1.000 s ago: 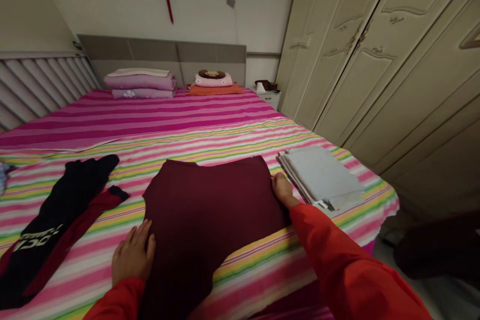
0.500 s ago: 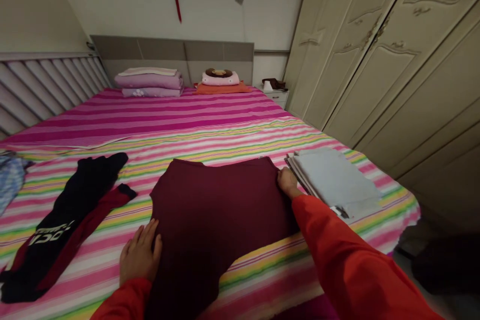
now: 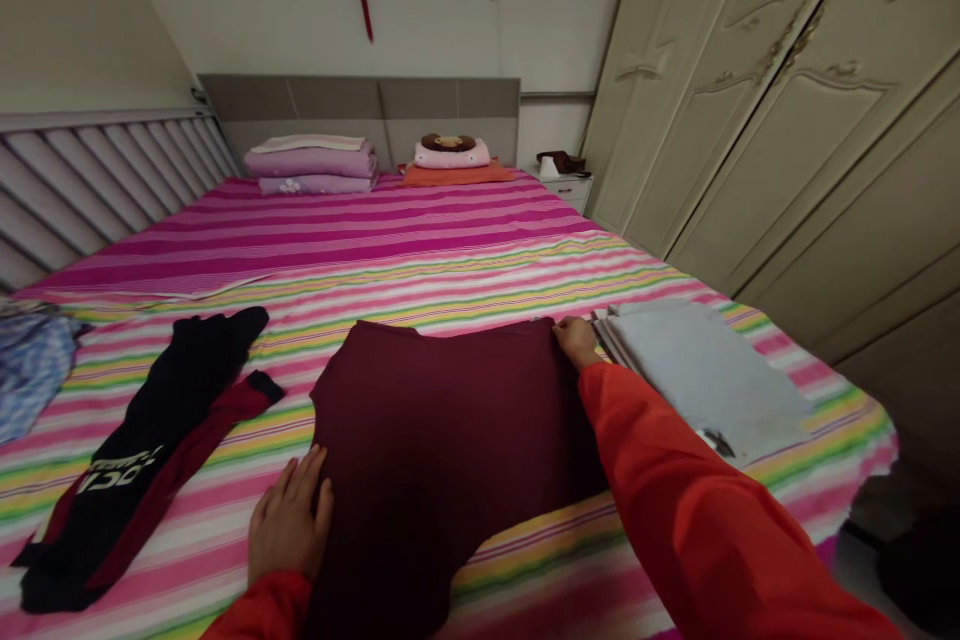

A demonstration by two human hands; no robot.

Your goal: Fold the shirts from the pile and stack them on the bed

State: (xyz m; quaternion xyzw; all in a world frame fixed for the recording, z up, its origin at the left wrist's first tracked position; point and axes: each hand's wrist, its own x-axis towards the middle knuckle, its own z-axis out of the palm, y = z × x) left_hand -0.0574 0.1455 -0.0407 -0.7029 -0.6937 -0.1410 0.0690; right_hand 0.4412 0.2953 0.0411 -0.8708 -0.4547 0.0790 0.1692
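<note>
A maroon top (image 3: 450, 410) lies spread on the bed in front of me, its near end running out of the bottom of the view. My right hand (image 3: 577, 342) pinches the top at its far right corner, fingers closed on the cloth. At the left edge of the cloth, my left hand (image 3: 291, 515) rests palm down with its fingers apart, the fingertips touching the fabric. To the right lies a stack of folded light grey clothes (image 3: 705, 370), close beside my right hand. Dark navy and red clothing (image 3: 157, 450) with white lettering lies to the left.
A striped sheet (image 3: 420, 288) covers the bed. Blue checked cloth (image 3: 34, 370) sits at the far left edge. Folded purple bedding (image 3: 315, 163) and a pink pillow (image 3: 452, 156) stand by the headboard (image 3: 330, 100). Wardrobe doors (image 3: 750, 120) line the right side.
My right hand has slid away from me along the right edge of the maroon top to its far corner. My left hand stays by the left edge. The view has shifted slightly.
</note>
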